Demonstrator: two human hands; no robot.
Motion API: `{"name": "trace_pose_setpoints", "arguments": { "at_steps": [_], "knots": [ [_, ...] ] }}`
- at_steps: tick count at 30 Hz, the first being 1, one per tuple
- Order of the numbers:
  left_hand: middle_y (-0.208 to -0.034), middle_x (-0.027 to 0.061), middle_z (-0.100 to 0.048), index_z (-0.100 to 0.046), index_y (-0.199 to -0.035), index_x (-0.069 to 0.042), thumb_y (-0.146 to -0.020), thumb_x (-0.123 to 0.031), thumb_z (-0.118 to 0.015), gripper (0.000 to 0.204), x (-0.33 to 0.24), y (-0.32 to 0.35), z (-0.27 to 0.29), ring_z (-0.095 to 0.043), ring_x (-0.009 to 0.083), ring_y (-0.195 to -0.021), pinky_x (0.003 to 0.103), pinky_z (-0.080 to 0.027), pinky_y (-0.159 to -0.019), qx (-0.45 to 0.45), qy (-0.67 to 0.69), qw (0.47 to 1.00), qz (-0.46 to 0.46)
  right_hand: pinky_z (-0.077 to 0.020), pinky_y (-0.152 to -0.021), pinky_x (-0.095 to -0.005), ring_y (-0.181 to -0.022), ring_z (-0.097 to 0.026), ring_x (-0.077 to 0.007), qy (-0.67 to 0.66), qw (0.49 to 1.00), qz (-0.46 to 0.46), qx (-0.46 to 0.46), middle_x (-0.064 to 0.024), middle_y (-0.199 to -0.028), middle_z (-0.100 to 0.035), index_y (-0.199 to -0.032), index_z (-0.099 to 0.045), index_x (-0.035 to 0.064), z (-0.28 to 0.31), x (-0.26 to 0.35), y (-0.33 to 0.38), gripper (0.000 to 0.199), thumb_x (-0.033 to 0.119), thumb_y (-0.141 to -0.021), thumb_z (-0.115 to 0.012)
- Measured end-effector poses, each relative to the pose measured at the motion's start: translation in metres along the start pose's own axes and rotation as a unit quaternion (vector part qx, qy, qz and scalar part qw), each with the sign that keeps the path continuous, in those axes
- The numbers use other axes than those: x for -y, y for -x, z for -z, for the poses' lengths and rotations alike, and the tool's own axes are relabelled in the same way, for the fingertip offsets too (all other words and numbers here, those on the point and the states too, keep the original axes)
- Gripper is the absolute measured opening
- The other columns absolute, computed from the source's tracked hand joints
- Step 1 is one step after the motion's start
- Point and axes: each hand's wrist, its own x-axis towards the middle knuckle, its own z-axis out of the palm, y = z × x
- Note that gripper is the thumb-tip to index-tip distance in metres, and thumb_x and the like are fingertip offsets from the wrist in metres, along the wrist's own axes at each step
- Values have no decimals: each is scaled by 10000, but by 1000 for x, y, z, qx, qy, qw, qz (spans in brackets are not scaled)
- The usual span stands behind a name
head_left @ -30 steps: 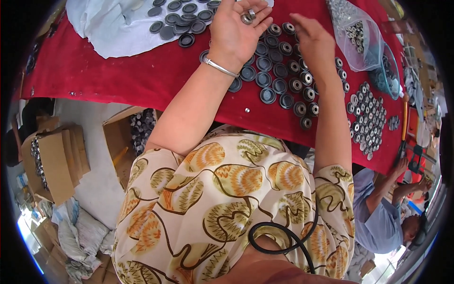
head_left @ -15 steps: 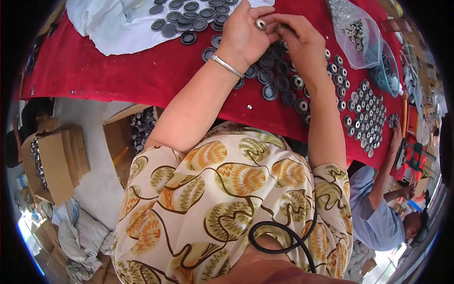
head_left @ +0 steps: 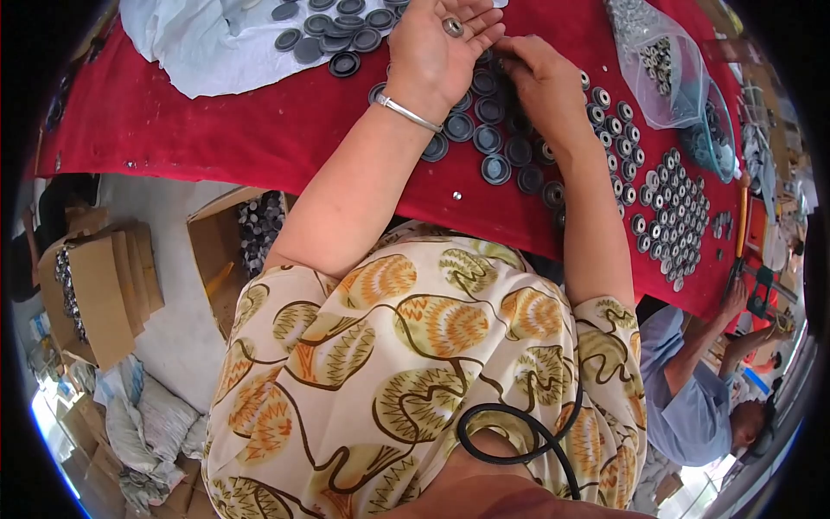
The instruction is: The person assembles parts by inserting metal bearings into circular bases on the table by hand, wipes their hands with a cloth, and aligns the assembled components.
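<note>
My left hand (head_left: pixel 437 54) is palm up with its fingers stretched out, and a small silver ring-shaped metal piece (head_left: pixel 452 27) rests on it. To its right, my right hand (head_left: pixel 540 78) reaches down over the dark grey round caps (head_left: pixel 488 138), fingertips bunched together. What those fingertips hold, if anything, I cannot make out. Several caps lie in loose rows under and between my forearms. Beside my right wrist, other caps (head_left: pixel 614 127) carry silver pieces in their middles. Farther right lies a dense patch of small round silver-centred parts (head_left: pixel 674 216).
Loose caps (head_left: pixel 346 26) lie on a white cloth (head_left: pixel 216 60) at the far left. A clear bag (head_left: pixel 653 65) of metal pieces leans by a blue basket (head_left: pixel 716 143). At right, a co-worker's hand (head_left: pixel 735 297) is near a green clamp-like tool (head_left: pixel 762 290). Cardboard boxes (head_left: pixel 108 294) stand below left.
My left hand has moved left, away from my right fingers, and its palm is more exposed. My right fingers have lowered towards the caps. The co-worker's hand has left the patch of parts.
</note>
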Motion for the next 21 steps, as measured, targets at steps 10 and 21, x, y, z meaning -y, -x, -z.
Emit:
{"name": "trace_pose_setpoints", "arguments": {
  "at_steps": [10, 21],
  "knots": [
    [-947, 137, -592, -549, -976, -3, -1011, -372, -367, 414, -2, 8, -6, -565, 281, -984, 415, -455, -912, -5, 9, 1000, 9, -498, -790, -413, -906, -622, -306, 167, 984, 51, 18, -84, -989, -660, -1023, -679, 79, 16, 7, 15, 264, 1, -795, -572],
    [-954, 142, -598, -552, -983, -1, -1015, -373, -352, 423, -3, 12, -7, -572, 279, -977, 414, -463, -912, 9, 6, 1000, 21, -444, -846, -393, -985, -597, -253, 188, 980, 65, 21, -50, -1044, -656, -1050, -679, 90, 11, 8, 24, 308, -6, -779, -567]
  ]
}}
